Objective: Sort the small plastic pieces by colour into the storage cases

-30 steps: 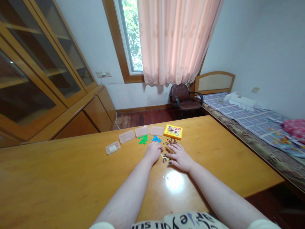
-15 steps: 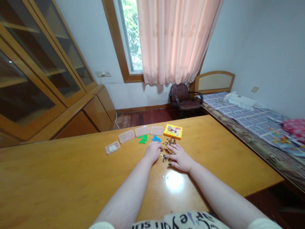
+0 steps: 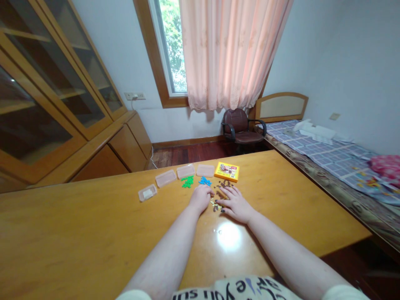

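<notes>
Got right hand (image 3: 239, 208) fingers spread apart over brown pieces (image 3: 224, 183) and gold pieces (image 3: 215, 204) on table (image 3: 93, 233), near side of yellow box (image 3: 227, 171). Got left hand (image 3: 200, 198) curled just beside same pieces; can't tell if gripping anything. See blue pieces (image 3: 205, 181) just beyond left hand, green pieces (image 3: 188, 181) farther left.

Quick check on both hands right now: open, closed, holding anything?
Left hand: fingers curled beside the small loose pieces; whether it grips one cannot be told.
Right hand: open, fingers spread over the pieces.
</notes>
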A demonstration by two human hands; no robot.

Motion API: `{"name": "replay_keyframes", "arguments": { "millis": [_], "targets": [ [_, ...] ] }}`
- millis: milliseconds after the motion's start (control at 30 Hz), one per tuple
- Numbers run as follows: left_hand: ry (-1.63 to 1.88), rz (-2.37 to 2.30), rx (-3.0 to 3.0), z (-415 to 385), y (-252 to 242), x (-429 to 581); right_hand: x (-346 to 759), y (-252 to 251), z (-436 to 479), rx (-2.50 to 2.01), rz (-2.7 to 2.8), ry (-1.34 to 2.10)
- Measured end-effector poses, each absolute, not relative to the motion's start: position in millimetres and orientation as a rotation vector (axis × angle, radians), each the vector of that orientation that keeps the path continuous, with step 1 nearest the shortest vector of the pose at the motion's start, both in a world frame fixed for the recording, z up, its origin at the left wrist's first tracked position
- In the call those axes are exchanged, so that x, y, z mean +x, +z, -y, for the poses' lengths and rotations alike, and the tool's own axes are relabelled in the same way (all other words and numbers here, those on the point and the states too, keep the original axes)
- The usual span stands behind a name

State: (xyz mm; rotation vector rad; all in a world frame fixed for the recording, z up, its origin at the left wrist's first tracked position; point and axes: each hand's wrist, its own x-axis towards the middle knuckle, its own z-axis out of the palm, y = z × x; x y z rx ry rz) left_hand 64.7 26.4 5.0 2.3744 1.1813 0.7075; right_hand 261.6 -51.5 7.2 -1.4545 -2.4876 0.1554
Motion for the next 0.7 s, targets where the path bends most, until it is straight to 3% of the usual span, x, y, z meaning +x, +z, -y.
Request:
{"name": "replay_keyframes", "arguments": {
  "millis": [700],
  "targets": [
    [0.709, -1.198, 2.352, -25.2, 7.1, 64.9, 265.7, 1.0, 49.4, -1.394, 2.472, 0.161]
  ]
}}
